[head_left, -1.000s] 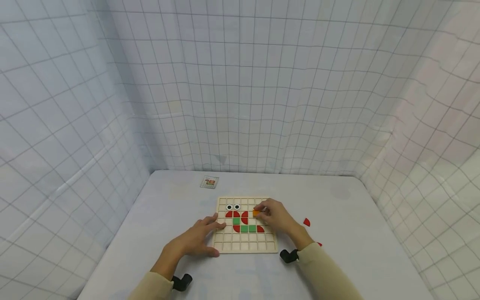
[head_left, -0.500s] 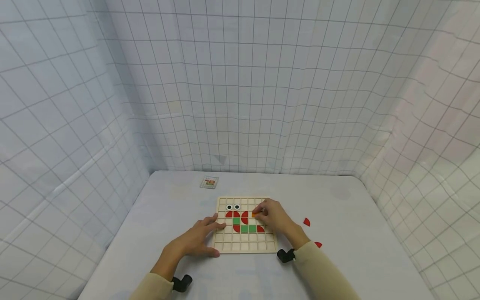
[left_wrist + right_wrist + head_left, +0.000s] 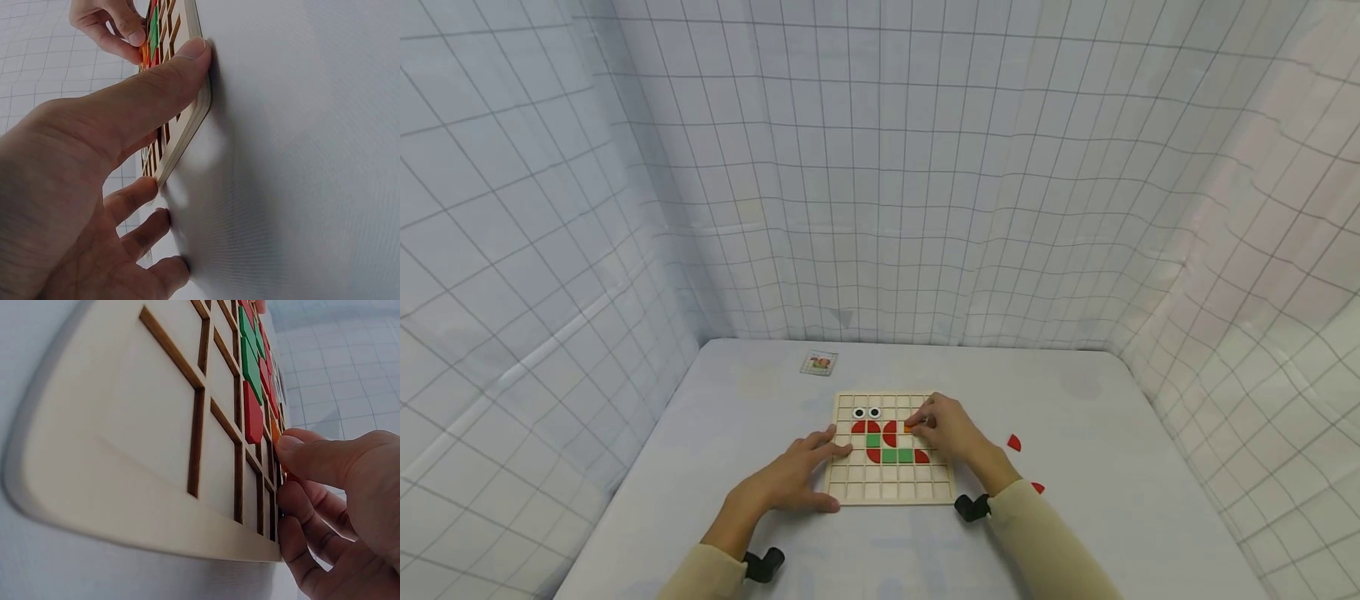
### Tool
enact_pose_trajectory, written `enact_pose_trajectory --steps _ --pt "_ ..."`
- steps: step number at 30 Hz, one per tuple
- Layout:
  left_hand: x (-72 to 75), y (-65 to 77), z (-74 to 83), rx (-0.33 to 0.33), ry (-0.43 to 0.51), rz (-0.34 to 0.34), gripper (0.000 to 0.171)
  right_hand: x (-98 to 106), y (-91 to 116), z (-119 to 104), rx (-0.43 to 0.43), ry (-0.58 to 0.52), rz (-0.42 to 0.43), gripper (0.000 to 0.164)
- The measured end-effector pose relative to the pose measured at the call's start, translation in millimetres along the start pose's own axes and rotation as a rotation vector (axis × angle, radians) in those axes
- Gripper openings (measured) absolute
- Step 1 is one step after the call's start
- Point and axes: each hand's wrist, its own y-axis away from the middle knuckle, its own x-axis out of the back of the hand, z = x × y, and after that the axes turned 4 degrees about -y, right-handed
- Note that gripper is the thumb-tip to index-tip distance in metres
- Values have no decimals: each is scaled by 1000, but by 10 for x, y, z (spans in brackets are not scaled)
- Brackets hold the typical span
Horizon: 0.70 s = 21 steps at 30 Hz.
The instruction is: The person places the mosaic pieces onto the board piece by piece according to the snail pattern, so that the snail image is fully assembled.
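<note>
A wooden grid board (image 3: 891, 493) lies on the table, bearing two round eye tiles (image 3: 867, 412), green square tiles (image 3: 897, 456) and several red quarter-circle tiles (image 3: 890, 433). My right hand (image 3: 951, 429) pinches an orange tile (image 3: 908, 429) between thumb and fingers, low over the board, just right of the red tiles. In the right wrist view, the thumb mostly covers this orange tile (image 3: 275, 431). At the board's left side rests my left hand (image 3: 805, 477), fingers spread. Its thumb (image 3: 178, 59) touches the front edge of the board in the left wrist view.
Two loose red quarter-circle tiles (image 3: 1014, 442) lie on the table right of the board, one partly behind the right forearm. A small picture card (image 3: 819, 362) lies toward the back left. Grid-patterned white curtains (image 3: 880, 208) stand around the table's back and sides.
My right hand has shifted slightly left and lowered the orange tile, which now shows only as a thin strip under the fingers. The left hand stays in place.
</note>
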Motion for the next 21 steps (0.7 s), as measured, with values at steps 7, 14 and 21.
enact_pose_trajectory --steps 7,14,21 --pt "1 1 11 1 -2 -5 93 5 -19 -1 2 0 -3 13" --pt "-4 -13 -4 11 -9 -2 93 -19 -44 -8 -7 1 -7 13" --pt "2 -4 -5 2 8 -7 94 -90 -80 -12 -10 5 -7 13"
